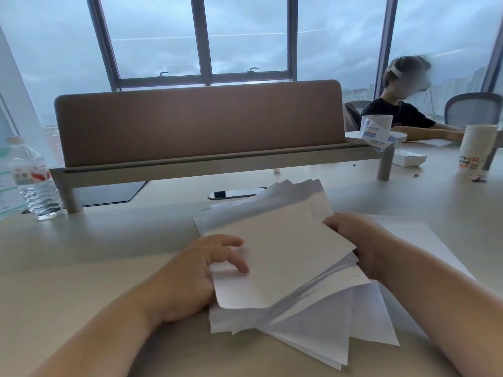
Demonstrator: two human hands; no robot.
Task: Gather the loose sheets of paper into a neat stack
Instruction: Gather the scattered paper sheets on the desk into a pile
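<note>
**Stack Not Yet Squared: Slippage Risk at Both Edges**

Nearest the lens, in the lower centre of the frame, I find the sheets of paper (285,268) lying on the counter (95,254), fanned and skewed, with corners jutting toward the lower right and the upper centre. All are white and blank; the top sheet curls at its near corner. One further sheet (413,240) lies flat on the counter at right, partly under the right forearm and apart from the pile.

The left hand (206,265) rests on the pile's left edge, fingers loosely spread over the top sheet. The right hand (353,240) grasps the right edge, fingers curled round it.

My assessment: squeezing inward now could buckle or crease the thin sheets, and lower sheets may slide out toward the near edge. The separate sheet could be overlooked.

Farther off, a water bottle (35,180) stands at the left, well apart.
</note>
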